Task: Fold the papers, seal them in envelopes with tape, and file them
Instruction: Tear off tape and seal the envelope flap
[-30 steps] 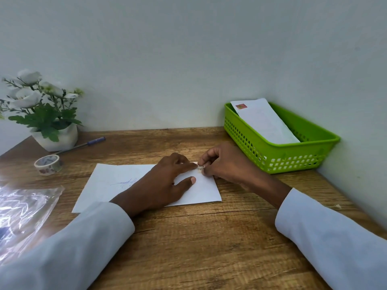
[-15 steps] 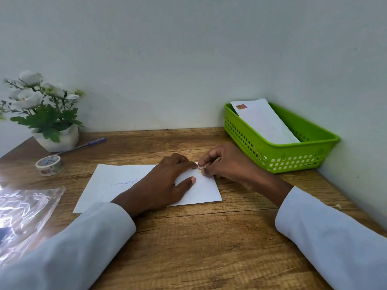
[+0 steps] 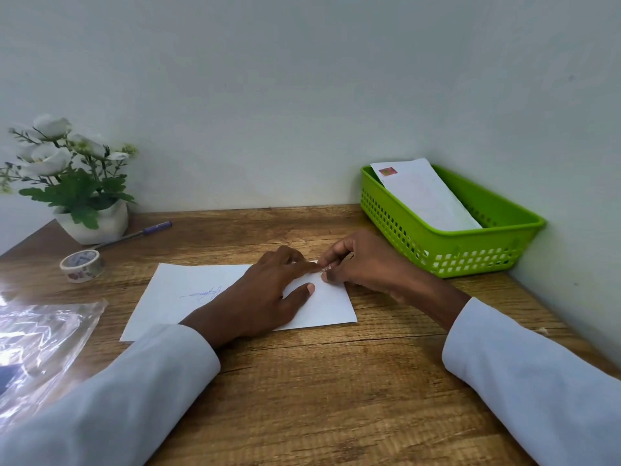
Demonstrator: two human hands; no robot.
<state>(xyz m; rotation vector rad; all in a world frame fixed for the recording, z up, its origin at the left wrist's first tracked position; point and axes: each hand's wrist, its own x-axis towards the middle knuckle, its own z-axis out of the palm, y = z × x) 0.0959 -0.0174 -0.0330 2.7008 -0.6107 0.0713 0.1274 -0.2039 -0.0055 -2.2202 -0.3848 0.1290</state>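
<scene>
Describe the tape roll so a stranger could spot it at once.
Start at the flower pot at the desk's far left corner. Just in front of it, beside the pen, the tape roll lies flat on the wood. It is the only small ring there, white with a reddish printed pattern.

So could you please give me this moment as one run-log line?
step: taping | left hand: flat on envelope | right hand: pinching tape piece | basket: one envelope filed
</scene>
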